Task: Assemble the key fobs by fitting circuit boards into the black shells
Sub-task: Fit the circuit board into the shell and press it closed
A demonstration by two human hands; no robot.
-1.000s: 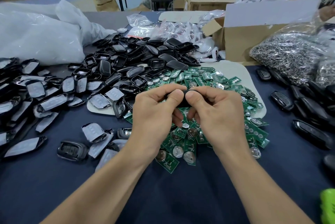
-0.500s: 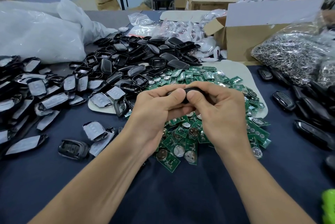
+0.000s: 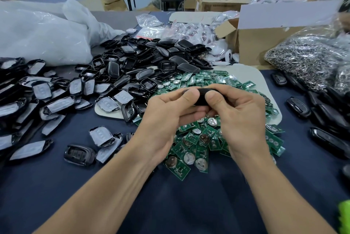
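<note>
Both hands hold one black key fob shell (image 3: pixel 201 96) above the table's middle. My left hand (image 3: pixel 170 118) grips its left end, thumb on top. My right hand (image 3: pixel 240 116) grips the right end, thumb pressing beside the left thumb. Most of the shell is hidden by the fingers. Under the hands lies a heap of green circuit boards (image 3: pixel 197 139) with round coin cells. A pile of empty black shells (image 3: pixel 144 63) sits behind and to the left.
Shell halves with white film (image 3: pixel 37 93) cover the left side. One buttoned fob (image 3: pixel 79 154) lies front left. Finished black fobs (image 3: pixel 329 118) line the right. A bag of metal key rings (image 3: pixel 306 59), a cardboard box (image 3: pixel 253 40) and white plastic bags (image 3: pixel 41 36) stand at the back.
The hands have stayed together on the shell, lifting it slightly away from me. The thumbs have shifted a little on its top edge.
</note>
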